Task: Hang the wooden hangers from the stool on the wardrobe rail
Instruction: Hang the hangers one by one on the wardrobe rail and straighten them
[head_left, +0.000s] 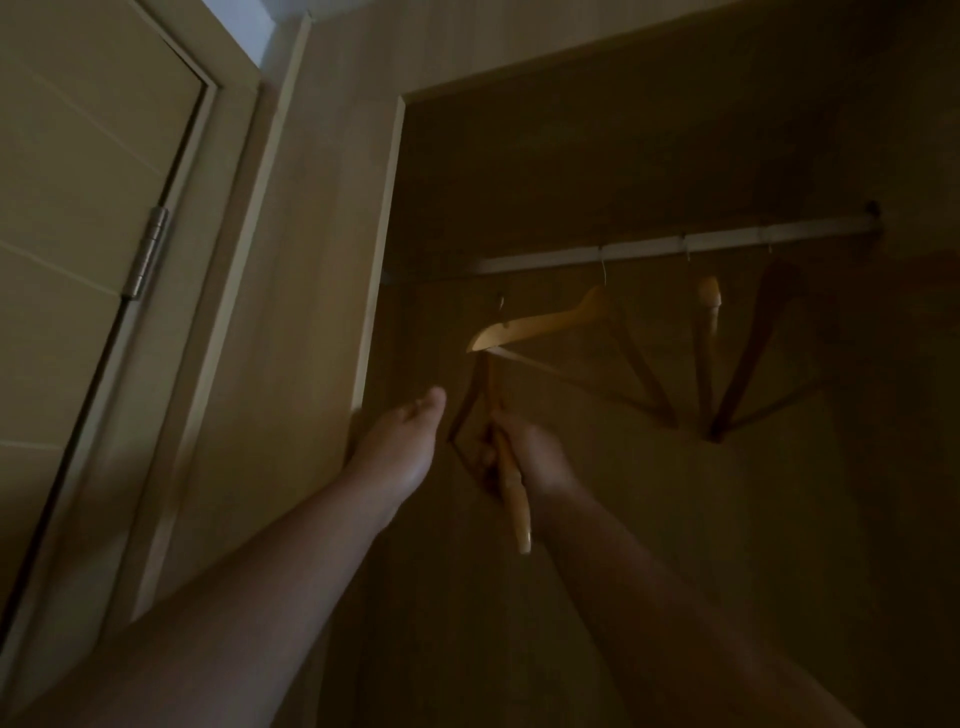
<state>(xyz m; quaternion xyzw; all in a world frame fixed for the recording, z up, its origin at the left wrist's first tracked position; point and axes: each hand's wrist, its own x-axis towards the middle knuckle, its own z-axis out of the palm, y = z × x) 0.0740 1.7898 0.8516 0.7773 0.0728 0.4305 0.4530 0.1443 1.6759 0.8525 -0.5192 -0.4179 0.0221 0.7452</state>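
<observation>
Right hand (524, 457) grips a wooden hanger (506, 467) by one arm, long axis near upright, hook (500, 304) uppermost. Your left hand (402, 447) is free, fingers loosely together, just beside it. Note the rail (675, 247): it lies above and to the right of the hook, where three hung hangers (571, 322) already sit. The stool is out of view.
</observation>
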